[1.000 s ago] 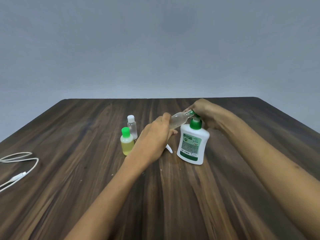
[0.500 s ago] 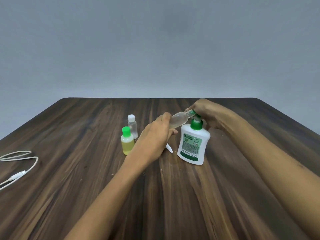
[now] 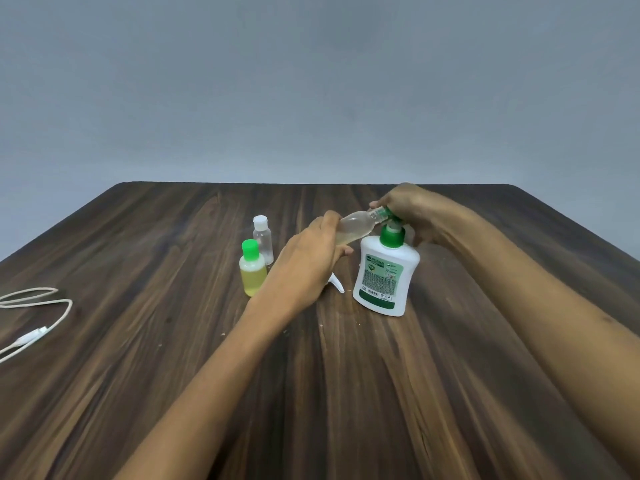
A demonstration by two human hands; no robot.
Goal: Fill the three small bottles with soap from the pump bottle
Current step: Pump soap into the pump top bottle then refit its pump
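A white pump bottle [image 3: 382, 275] with a green pump head stands upright on the wooden table [image 3: 346, 375]. My right hand [image 3: 412, 209] sits on the pump head, fingers curled over it. My left hand [image 3: 308, 261] grips a small clear bottle [image 3: 356, 226], tilted with its mouth at the pump's nozzle; a little pale soap lies inside. To the left stand a small bottle with a green cap [image 3: 252, 268], full of yellow soap, and behind it a clear bottle with a white cap [image 3: 262, 239].
A small white cap [image 3: 336, 284] lies on the table between my left hand and the pump bottle. A white cable [image 3: 38, 320] curls near the table's left edge.
The tilted bottle now shows a bit more pale soap. Both hands and the pump bottle have hardly moved.
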